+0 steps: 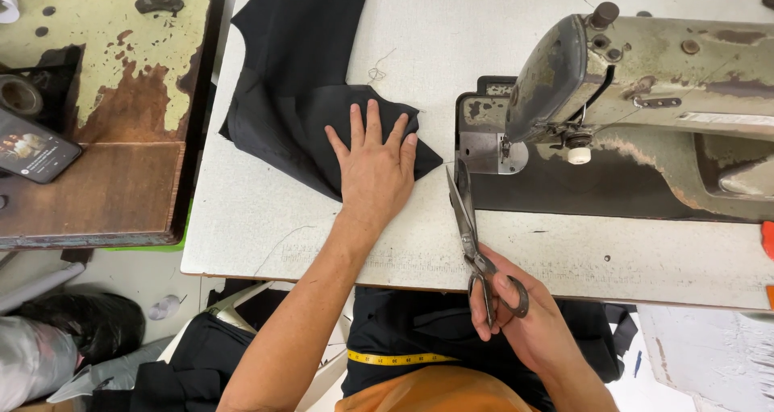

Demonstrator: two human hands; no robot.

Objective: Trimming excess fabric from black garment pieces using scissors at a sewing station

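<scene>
Black fabric (298, 97) under flat open left hand (372, 166), right hand (528, 319) grip clamped on scissors (472, 235), near table edge (266, 276)

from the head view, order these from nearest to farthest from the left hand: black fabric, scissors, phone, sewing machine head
1. black fabric: directly under the left hand, touching.
2. scissors: just to its right, held in the right hand.
3. sewing machine head: farther right, on the table.
4. phone: far left, on the worn wooden table.

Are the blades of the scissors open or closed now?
Closed: the scissors in the right hand show one narrow point, no gap.
</scene>
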